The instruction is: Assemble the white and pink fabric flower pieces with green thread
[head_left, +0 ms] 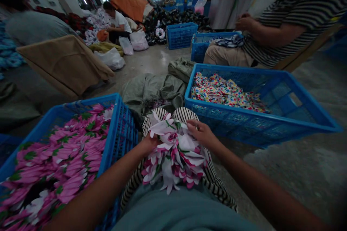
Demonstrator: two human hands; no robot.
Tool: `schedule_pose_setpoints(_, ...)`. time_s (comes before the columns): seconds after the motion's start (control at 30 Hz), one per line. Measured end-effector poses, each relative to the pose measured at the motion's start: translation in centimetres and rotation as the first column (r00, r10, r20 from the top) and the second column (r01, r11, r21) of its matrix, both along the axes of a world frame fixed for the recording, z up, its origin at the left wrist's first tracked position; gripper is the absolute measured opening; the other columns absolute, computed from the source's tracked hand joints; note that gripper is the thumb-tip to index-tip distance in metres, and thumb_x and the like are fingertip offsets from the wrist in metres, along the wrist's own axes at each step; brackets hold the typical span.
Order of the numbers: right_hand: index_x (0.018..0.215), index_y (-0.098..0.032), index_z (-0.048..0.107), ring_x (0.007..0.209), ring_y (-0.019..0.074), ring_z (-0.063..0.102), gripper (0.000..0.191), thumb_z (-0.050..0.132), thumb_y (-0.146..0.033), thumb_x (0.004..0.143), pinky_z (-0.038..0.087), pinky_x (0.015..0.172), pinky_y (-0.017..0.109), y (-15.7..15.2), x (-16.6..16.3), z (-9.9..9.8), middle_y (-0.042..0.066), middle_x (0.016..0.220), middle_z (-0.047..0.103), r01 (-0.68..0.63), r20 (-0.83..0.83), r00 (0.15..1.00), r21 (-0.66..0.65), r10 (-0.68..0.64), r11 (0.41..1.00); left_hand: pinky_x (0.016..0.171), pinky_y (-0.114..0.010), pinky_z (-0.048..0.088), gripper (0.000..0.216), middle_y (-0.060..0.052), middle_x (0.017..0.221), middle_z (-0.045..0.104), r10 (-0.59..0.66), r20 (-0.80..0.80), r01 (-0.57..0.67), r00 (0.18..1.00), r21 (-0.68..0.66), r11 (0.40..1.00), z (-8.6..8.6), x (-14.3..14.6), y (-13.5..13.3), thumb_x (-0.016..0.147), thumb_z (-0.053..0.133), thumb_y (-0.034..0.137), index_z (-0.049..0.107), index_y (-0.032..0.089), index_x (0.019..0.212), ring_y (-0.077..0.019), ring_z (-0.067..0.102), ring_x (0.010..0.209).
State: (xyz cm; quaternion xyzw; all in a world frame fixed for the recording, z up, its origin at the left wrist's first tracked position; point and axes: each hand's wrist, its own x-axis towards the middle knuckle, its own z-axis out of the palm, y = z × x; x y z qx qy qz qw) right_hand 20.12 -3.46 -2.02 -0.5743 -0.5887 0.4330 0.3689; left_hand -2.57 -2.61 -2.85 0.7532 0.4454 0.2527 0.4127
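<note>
A heap of white and pink fabric flower pieces (176,151) with green edges lies on my lap, over striped trousers. My left hand (150,144) is closed at the heap's left side, its fingertips partly hidden among the petals. On the right, my right hand (202,134) has thumb and fingers closed on the edge of a white flower piece. Beside my left arm, a blue crate (118,126) holds many pink flower pieces (78,148) with green tips.
At front right stands a larger blue crate (260,122) with colourful dotted fabric pieces (225,92). Grey-green sacks (157,88) lie ahead of my knees. A person in a striped shirt (287,25) sits at right. A cloth-draped chair (62,61) stands at left.
</note>
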Motion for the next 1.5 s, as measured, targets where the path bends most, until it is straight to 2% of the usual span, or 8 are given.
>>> schedule_pose_setpoints(0.3,0.108,-0.022,0.064,0.103,0.0261,0.059,0.035,0.052,-0.032,0.077,0.042,0.093,0.041,-2.3,-4.7,-2.1,0.007,0.109,0.065,-0.081,0.049,0.995,-0.045,0.083,0.996,0.105,-0.048,0.028,0.031,-0.01,0.113,0.062,0.059,-0.13,-0.04,0.99,0.141,0.989,-0.6,-1.1,-0.4,0.066,0.06,0.023,0.067,0.024,0.097,-0.0315,0.044,0.118)
schedule_pose_setpoints(0.5,0.099,-0.021,0.067,0.081,0.0236,0.064,0.029,0.05,-0.032,0.079,0.05,0.073,0.036,1.0,-2.6,-0.2,0.004,0.09,0.07,-0.251,0.063,0.96,-0.246,0.274,0.936,0.103,-0.049,0.032,0.05,-0.013,0.124,0.053,0.172,-0.196,-0.097,0.965,0.342,0.935,-2.0,-1.1,0.5,0.068,0.061,0.031,0.056,0.021,0.117,-0.0328,0.042,0.12)
schedule_pose_setpoints(0.63,0.084,-0.018,0.067,0.073,0.0216,0.062,0.028,0.049,-0.039,0.08,0.048,0.063,0.031,4.9,-1.1,1.8,0.006,0.08,0.068,-0.096,0.197,0.972,-0.16,0.127,0.982,0.104,-0.046,0.034,0.057,-0.013,0.129,0.049,0.211,-0.177,-0.131,0.961,0.379,0.916,-2.4,-0.7,0.8,0.07,0.06,0.031,0.048,0.021,0.125,-0.0313,0.038,0.124)
schedule_pose_setpoints(0.73,0.09,-0.019,0.064,0.06,0.0165,0.058,0.028,0.051,-0.04,0.077,0.043,0.049,0.025,7.4,-2.2,2.6,0.002,0.074,0.065,-0.012,0.101,0.994,-0.169,0.03,0.986,0.105,-0.047,0.032,0.061,-0.013,0.132,0.046,0.159,-0.168,-0.077,0.973,0.41,0.909,-2.6,-0.3,1.2,0.072,0.059,0.03,0.041,0.021,0.13,-0.0303,0.036,0.125)
schedule_pose_setpoints(0.9,0.066,-0.016,0.059,0.042,0.0085,0.045,0.013,0.066,-0.019,0.056,0.031,0.036,0.018,10.5,-5.1,0.9,-0.005,0.05,0.054,-0.068,-0.216,0.976,-0.336,-0.007,0.94,0.105,-0.049,0.029,0.07,-0.015,0.139,0.034,0.125,-0.186,-0.05,0.975,0.364,0.93,-1.8,0.3,1.3,0.073,0.057,0.024,0.028,0.02,0.136,-0.0294,0.028,0.13)
schedule_pose_setpoints(1.07,0.067,-0.019,0.048,0.03,0.0056,0.036,0.012,0.056,-0.023,0.059,0.023,0.029,0.017,11.9,-2.3,-0.9,-0.009,0.042,0.046,0.039,-0.324,0.932,-0.349,-0.16,0.936,0.106,-0.052,0.018,0.067,-0.008,0.149,0.013,-0.042,-0.135,0.085,0.99,0.333,0.939,0.9,0.3,-0.7,0.074,0.05,0.02,0.026,0.026,0.136,-0.0311,0.014,0.134)
schedule_pose_setpoints(1.23,0.07,-0.021,0.043,0.025,0.0062,0.033,0.018,0.057,-0.027,0.059,0.017,0.025,0.017,12.0,0.9,-1.8,-0.011,0.039,0.042,0.098,-0.434,0.856,-0.396,-0.28,0.913,0.103,-0.06,0.002,0.07,-0.005,0.147,0.022,-0.188,-0.466,0.338,0.864,0.261,0.904,0.6,2.6,-2.5,0.066,0.054,0.017,0.032,0.033,0.131,-0.0332,0.011,0.134)
schedule_pose_setpoints(1.5,0.067,-0.019,0.045,0.033,0.0066,0.04,0.02,0.061,-0.025,0.056,0.026,0.029,0.017,12.0,0.1,-3.4,-0.008,0.044,0.047,0.074,-0.576,0.771,-0.343,-0.272,0.936,0.098,-0.067,-0.005,0.074,-0.01,0.146,0.026,-0.1,-0.689,0.301,0.718,0.178,0.937,-0.9,6.3,-2.4,0.064,0.058,0.017,0.032,0.026,0.133,-0.0379,0.009,0.133)
